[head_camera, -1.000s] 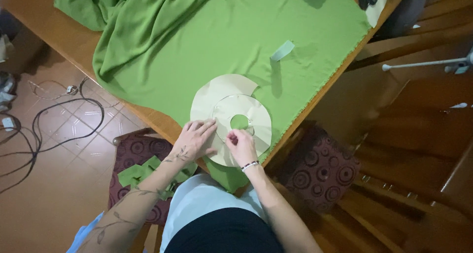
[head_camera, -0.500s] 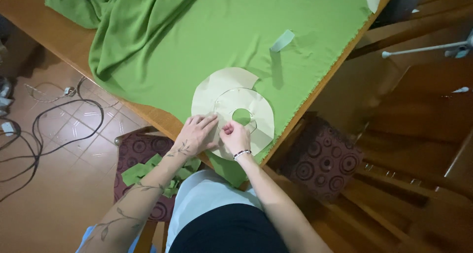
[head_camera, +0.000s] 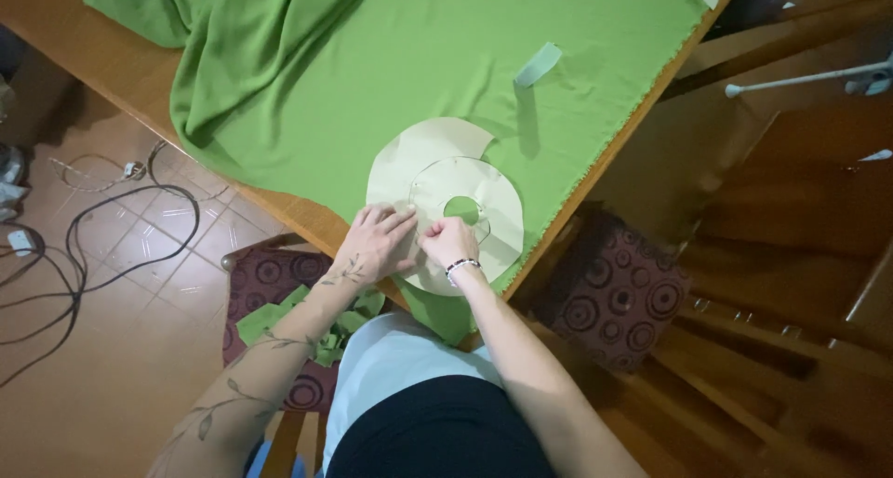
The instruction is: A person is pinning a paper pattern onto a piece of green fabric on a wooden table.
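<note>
Both hands rest on a cream ring-shaped paper pattern (head_camera: 484, 208) laid on green fabric (head_camera: 419, 59) near the worktop (head_camera: 93, 59) edge closest to the person.

Left hand (head_camera: 377, 244): flat, fingers extended and together, palm down. Its grip is not closed on anything; it presses the near-left part of the pattern against the fabric.

Right hand (head_camera: 448, 241): just beside the left hand, touching or nearly touching it. The fingers are curled with the fingertips on the pattern's near edge. Whether they pinch anything cannot be told. A bracelet (head_camera: 461, 266) sits at the wrist.

Pattern: the round centre hole (head_camera: 462, 208) lies just beyond the right hand's fingertips and shows green fabric through it. A second cream paper piece (head_camera: 428, 143) lies partly under the ring, beyond both hands.

Surroundings: a small pale green strip (head_camera: 538, 64) lies on the fabric well beyond the hands. The fabric is bunched in folds far to the left. Green fabric scraps (head_camera: 307, 320) lie on a patterned seat (head_camera: 270, 283) below the left forearm. A dark cable (head_camera: 93, 245) runs across the tiled floor to the left.
</note>
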